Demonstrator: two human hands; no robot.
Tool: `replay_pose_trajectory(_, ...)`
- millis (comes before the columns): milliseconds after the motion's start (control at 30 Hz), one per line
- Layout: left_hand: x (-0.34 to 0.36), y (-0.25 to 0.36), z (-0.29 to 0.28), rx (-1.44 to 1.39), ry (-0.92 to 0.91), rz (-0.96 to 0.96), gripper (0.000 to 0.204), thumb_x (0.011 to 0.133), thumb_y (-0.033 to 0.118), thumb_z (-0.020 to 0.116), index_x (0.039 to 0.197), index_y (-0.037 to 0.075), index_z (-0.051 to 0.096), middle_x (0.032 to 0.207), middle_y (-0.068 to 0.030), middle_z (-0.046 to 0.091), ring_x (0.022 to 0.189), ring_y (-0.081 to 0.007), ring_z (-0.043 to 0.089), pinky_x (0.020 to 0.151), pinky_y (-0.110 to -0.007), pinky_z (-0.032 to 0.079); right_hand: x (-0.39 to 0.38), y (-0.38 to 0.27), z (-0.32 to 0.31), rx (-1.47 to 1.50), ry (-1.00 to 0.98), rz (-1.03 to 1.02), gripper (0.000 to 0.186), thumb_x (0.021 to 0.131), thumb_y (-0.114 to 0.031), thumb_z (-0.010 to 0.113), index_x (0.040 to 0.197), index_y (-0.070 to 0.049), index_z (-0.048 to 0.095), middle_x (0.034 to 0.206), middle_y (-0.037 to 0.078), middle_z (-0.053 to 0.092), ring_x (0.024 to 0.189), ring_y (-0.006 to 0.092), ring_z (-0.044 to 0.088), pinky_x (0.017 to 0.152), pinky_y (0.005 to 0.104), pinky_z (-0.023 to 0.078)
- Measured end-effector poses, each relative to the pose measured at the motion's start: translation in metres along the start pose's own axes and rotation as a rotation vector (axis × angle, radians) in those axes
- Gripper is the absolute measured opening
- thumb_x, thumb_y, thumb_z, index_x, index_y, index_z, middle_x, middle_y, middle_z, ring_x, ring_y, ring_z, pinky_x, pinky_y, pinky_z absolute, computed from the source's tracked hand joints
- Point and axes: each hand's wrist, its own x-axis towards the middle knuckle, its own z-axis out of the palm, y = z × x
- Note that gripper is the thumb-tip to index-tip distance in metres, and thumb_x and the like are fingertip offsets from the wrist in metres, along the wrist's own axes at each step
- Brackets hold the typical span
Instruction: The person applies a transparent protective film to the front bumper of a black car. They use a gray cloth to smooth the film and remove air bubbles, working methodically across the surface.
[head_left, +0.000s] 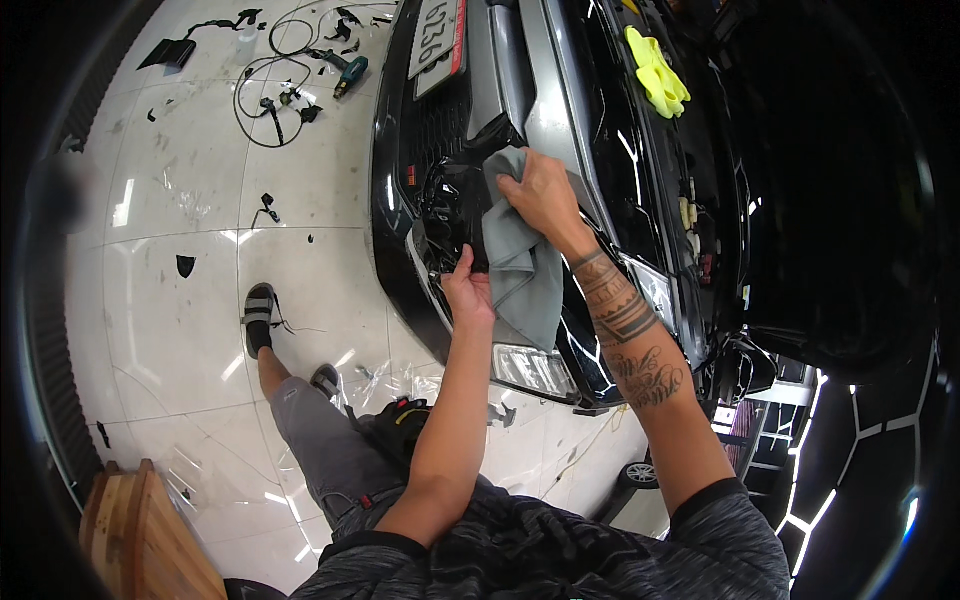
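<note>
Head view: cloth (528, 285) partly behind right hand (545, 197)

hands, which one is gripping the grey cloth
The right hand, on the tattooed arm, grips the grey cloth; the left hand is at the glossy black material.

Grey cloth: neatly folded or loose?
Loose: the grey cloth is bunched at the right hand, the rest trailing in uneven creases.
</note>
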Motion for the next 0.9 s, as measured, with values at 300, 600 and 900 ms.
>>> replay_pose_trajectory(300,-0.004,0.005,0.002,-0.110,-0.021,-0.121,0.037,0.085,0.016,0.071,0.118,0.005,0.057,0.111,-0.0068,0.066,0.095,-0.0199,0.066,0.080,-0.033,0.056,0.011,0.007,-0.022,0.246,-0.543,0.046,0.033,0.079,-0.019,0.068,0.105,0.001,0.063,0.090,0.024,0.066,0.085,0.0354,0.065,0.078,0.0365,0.051)
replay_pose_trajectory(600,-0.025,0.017,-0.006,0.086,-0.084,-0.264,0.023,0.086,0.014,0.071,0.103,0.004,0.059,0.104,-0.0076,0.066,0.093,-0.0240,0.065,0.080,-0.039,0.055,-0.077,-0.021,-0.005,-0.447,-0.075,-0.424,0.020,0.067,-0.010,0.062,0.087,-0.006,0.061,0.086,0.008,0.055,0.077,0.0265,0.058,0.058,0.0383,0.051)
replay_pose_trajectory(900,-0.022,0.017,-0.012,0.186,-0.096,-0.245,0.014,0.085,0.018,0.073,0.091,0.009,0.064,0.088,-0.0015,0.068,0.078,-0.0136,0.065,0.079,-0.033,0.055,-0.088,-0.003,-0.046,-0.173,-0.036,-0.162,0.036,0.065,-0.002,0.061,0.099,-0.009,0.069,0.089,0.010,0.061,0.087,0.0320,0.061,0.069,0.0434,0.052)
